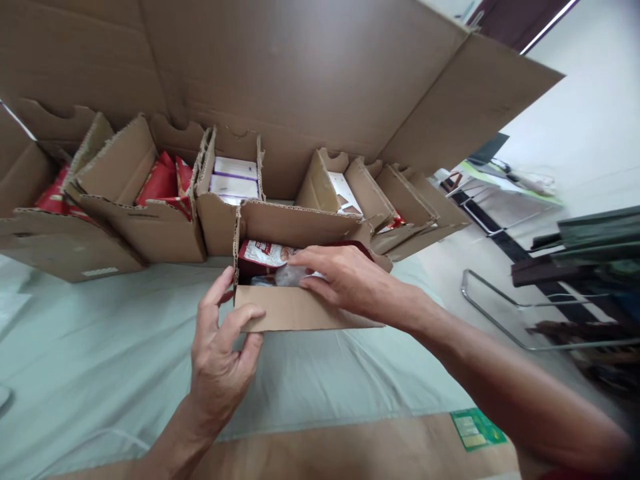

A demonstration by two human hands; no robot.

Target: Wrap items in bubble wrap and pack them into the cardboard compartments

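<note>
A translucent, rounded plastic item [289, 275] is sitting inside an open, brown cardboard bin [300, 308] at the centre of the frame. The right hand [345, 277] is grasping it lightly, with the thumb bending in below and the fingers curving over from above. The back of that hand is facing up, and the right forearm [480, 353] is slanting across from the lower right of the frame. The left hand [217, 357] is gripping the bin's front left corner, its fingers spreading around the cardboard edge; the left forearm [173, 443] is rising from the lower left. Inside the bin, a dark red and white printed packet [267, 253] is lying just beside the plastic item.

Behind, more brown cardboard bins are standing in a row, some holding shiny red packets [161, 181] at the left and one holding white, purple-edged cartons [235, 179] near the upper centre. A large brown cardboard panel [280, 73] is rising behind them. Pale green cloth [150, 320] is spreading beneath the bins, and a green printed packet [477, 429] is lying at the lower right.
</note>
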